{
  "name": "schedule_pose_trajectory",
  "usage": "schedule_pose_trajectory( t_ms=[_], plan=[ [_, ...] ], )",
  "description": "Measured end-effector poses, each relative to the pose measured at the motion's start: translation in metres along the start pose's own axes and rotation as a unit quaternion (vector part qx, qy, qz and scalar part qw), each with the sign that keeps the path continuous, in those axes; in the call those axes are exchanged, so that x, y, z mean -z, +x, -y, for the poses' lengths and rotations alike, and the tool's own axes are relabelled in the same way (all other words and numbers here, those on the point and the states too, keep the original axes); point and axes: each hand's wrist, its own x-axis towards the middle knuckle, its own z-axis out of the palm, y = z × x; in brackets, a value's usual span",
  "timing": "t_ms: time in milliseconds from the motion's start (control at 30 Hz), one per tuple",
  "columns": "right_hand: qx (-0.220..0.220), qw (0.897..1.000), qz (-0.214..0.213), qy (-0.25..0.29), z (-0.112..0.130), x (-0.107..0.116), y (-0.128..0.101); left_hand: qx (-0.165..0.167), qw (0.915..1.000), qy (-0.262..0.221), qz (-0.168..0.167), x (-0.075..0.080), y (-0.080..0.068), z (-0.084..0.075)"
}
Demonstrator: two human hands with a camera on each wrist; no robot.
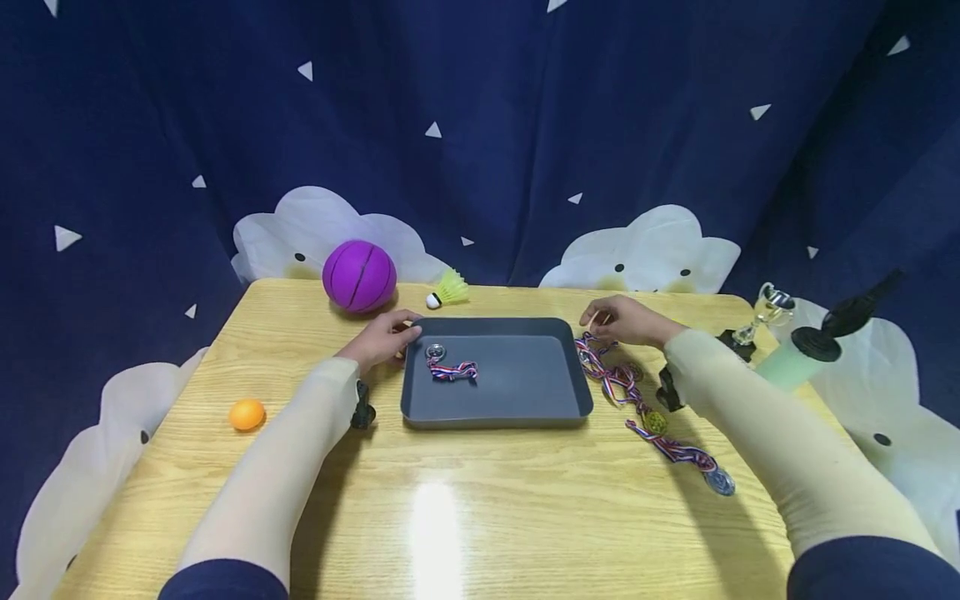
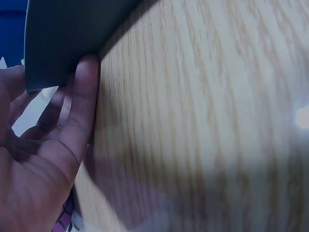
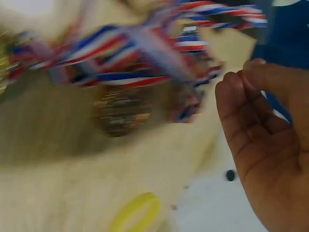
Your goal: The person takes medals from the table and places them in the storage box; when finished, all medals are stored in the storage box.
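The left hand (image 1: 384, 337) is resting loosely uncurled against the far-left corner of the grey tray (image 1: 525, 398), steadying it; it should be keeping that corner pinned. Inside are lying a silver medal and its striped ribbon (image 1: 450, 367). Rightwards, the right hand (image 1: 626, 321) is pinching ribbon from the tangled medals (image 1: 637, 400) by the counter's (image 1: 465, 508) right edge; lifting slowly should be avoiding snags.

Tray (image 1: 517, 400) mid-table (image 1: 465, 517), one medal (image 1: 450, 367) in it, more medals (image 1: 637, 396) just right, ball (image 1: 359, 276) and shuttlecock (image 1: 448, 290) behind, small ball (image 1: 247, 414) far left, trophy (image 1: 765, 312) and what may be a pump (image 1: 817, 346) far right.
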Motion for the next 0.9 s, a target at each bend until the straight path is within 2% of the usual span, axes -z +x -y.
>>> schedule_pose_trajectory(
  t_ms=[100,200,500,733,900],
  plan=[
    [0.002,0.999,0.033,0.000,-0.016,-0.009,-0.007,0.000,1.0000,0.002,0.003,0.000,0.001,0.001],
    [0.004,0.999,0.048,-0.018,-0.023,-0.014,-0.008,0.001,1.0000,0.005,0.000,0.000,0.002,0.001],
    [0.005,0.996,0.054,-0.069,-0.026,-0.016,-0.007,0.012,0.9999,0.009,0.001,0.000,0.003,0.003],
    [0.032,0.995,0.082,-0.050,-0.027,-0.013,-0.008,0.012,0.9998,0.013,-0.004,0.000,0.002,0.003],
    [0.032,0.992,0.064,-0.102,-0.028,-0.013,-0.006,0.010,0.9999,0.011,0.000,0.000,0.001,0.000]
  ],
)
